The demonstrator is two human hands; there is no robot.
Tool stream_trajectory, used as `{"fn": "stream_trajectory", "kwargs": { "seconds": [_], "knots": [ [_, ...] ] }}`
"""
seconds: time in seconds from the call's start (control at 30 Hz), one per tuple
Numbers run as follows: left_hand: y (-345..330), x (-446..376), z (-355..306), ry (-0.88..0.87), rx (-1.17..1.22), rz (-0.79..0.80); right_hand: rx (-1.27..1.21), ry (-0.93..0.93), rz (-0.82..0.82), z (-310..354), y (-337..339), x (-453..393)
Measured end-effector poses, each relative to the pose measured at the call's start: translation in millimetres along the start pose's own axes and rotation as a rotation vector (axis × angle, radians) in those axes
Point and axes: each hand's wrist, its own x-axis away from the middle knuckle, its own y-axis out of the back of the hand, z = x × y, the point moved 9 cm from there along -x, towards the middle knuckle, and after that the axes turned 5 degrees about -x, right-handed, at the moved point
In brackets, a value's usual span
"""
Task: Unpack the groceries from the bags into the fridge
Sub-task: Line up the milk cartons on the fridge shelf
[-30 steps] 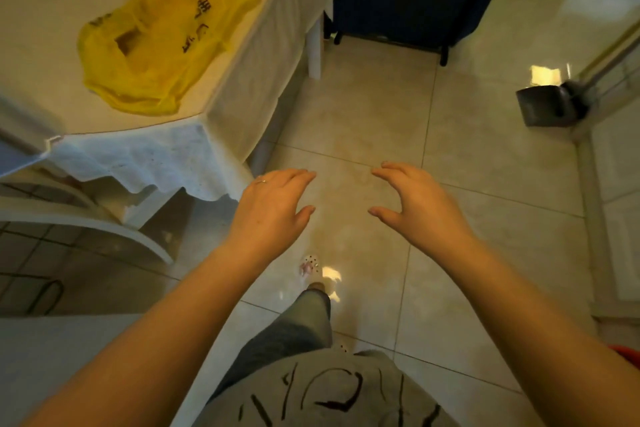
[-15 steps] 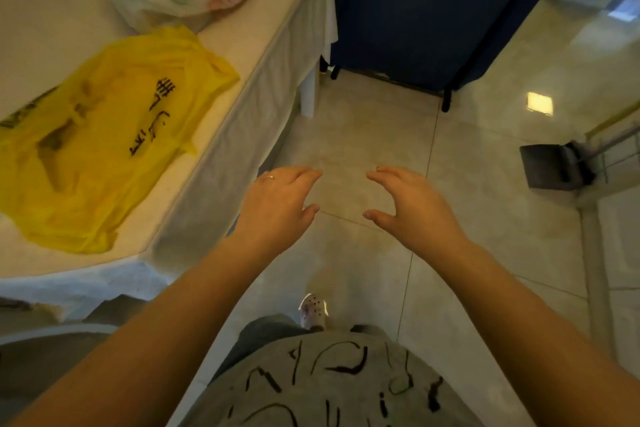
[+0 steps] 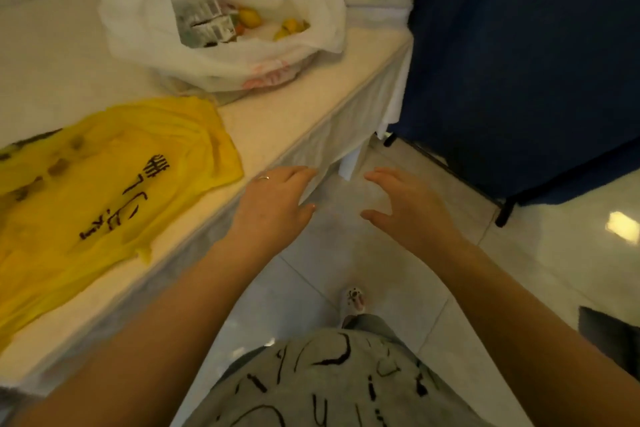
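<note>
The person stands beside the bench (image 3: 304, 121), which is draped in a pale cloth, with both arms stretched out in front. The left hand (image 3: 273, 204) hovers at the bench's near edge, fingers loosely spread and slightly bent, a thin ring on one finger, holding nothing. The right hand (image 3: 412, 215) floats over the tiled floor (image 3: 398, 288) just beside it, fingers likewise relaxed and gently curved, also empty. The two hands are apart, palms angled toward each other.

Further along the bench sits a white plastic bag (image 3: 221, 48), its mouth gaping open; inside it I can see printed cartons (image 3: 204, 22) and some yellow fruit (image 3: 249, 17), with more yellow pieces to the right. Nearer the person, a yellow bag (image 3: 104, 191) with dark lettering lies flattened on the bench top, well apart from the hands but beside the left forearm. A dark blue screen (image 3: 519, 62) stands past the bench's end. A pale shoe (image 3: 353, 300) shows on the floor below.
</note>
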Motion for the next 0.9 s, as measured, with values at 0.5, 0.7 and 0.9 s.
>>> {"fn": "stream_trajectory", "kwargs": {
  "seconds": [0.5, 0.7, 0.9],
  "knots": [
    [34.2, -153.0, 65.7, 0.432, -0.031, -0.192, -0.026, 0.456, 0.125, 6.3, 66.3, -254.0],
    [56.7, -206.7, 121.7, 0.53, -0.018, -0.269, -0.022, 0.554, 0.107, 35.9, 71.4, -337.5],
    [66.0, -249.7, 175.4, 0.611, -0.017, -0.256, -0.045, 0.603, 0.164, 67.3, 65.8, -419.1]
  ]
}}
